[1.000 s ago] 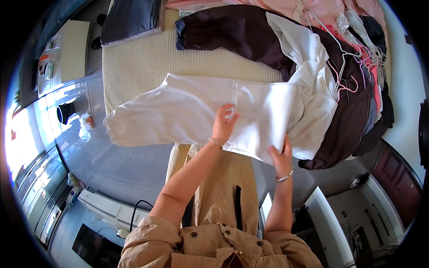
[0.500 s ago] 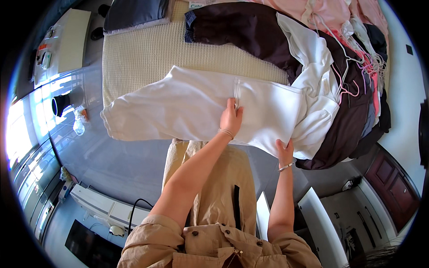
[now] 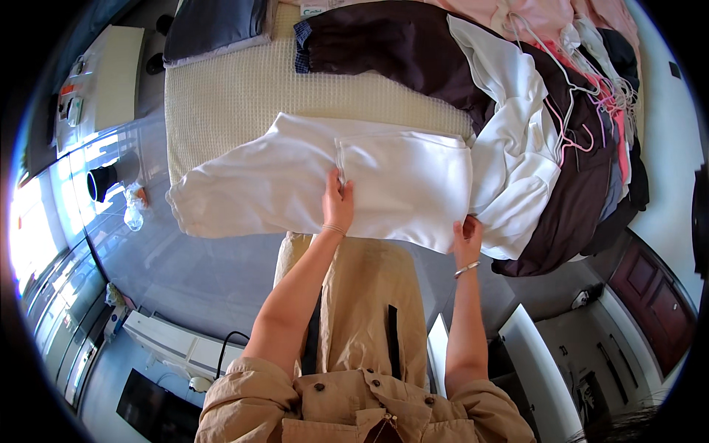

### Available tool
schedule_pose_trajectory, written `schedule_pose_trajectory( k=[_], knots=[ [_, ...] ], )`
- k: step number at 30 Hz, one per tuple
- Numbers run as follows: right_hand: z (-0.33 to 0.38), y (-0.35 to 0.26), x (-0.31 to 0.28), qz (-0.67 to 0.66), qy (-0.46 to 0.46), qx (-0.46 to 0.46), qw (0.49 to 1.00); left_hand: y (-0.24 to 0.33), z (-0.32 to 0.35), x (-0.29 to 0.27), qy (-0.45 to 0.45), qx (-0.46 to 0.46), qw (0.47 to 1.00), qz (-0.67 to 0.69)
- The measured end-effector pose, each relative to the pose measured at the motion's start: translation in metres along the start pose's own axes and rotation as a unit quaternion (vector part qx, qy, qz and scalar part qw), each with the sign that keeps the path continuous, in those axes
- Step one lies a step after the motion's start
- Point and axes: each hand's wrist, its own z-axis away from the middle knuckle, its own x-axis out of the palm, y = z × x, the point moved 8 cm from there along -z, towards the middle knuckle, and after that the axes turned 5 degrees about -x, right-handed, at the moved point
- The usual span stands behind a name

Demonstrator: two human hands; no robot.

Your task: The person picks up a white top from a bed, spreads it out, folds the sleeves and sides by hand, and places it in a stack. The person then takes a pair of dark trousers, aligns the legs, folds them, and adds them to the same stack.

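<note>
"What's everything lying on?"
"A bed (image 3: 221,111) with a cream, waffle-textured cover, bare in a broad patch at the left and middle."
"And at its far left?"
"A flat, dark folded bundle (image 3: 214,31), with a paler layer under it. Right of that, a pale printed item (image 3: 314,10) sits at the top of the view."
"Next to it?"
"A dark brown garment (image 3: 399,43) stretches across to the right, its blue-checked cuff resting on the cover. Pink cloth (image 3: 545,18) spreads behind it."
"And along the near side?"
"A white garment (image 3: 402,177), its far part over the cover. It hides the near edge, so I can't tell exactly where the bed ends."
</note>
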Motion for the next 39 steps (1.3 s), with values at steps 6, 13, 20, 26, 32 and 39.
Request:
schedule_pose_trajectory(
  k=[6,13,20,26,32,39],
  knots=[
    [0.010,-0.138,0.032,0.247,0.068,-0.421,0.870,-0.018,0.018,-0.002,-0.061,-0.086,0.994,0.011],
    [-0.111,-0.200,0.120,0.180,-0.237,-0.269,0.916,-0.023,0.026,0.004,-0.107,-0.114,0.987,0.048],
    [-0.126,-0.189,0.138,0.401,-0.255,-0.318,0.820,-0.046,0.018,0.004,-0.081,-0.087,0.991,0.062],
    [-0.130,-0.192,0.124,0.492,-0.180,-0.446,0.726,-0.036,0.023,0.001,-0.056,-0.072,0.991,-0.096],
    [-0.140,-0.192,0.124,0.505,-0.100,-0.434,0.739,-0.030,0.051,0.004,-0.001,-0.023,0.987,-0.159],
    [-0.036,-0.202,0.084,0.276,-0.012,-0.553,0.786,-0.056,0.052,-0.010,-0.008,-0.089,0.995,-0.045]
  ],
)
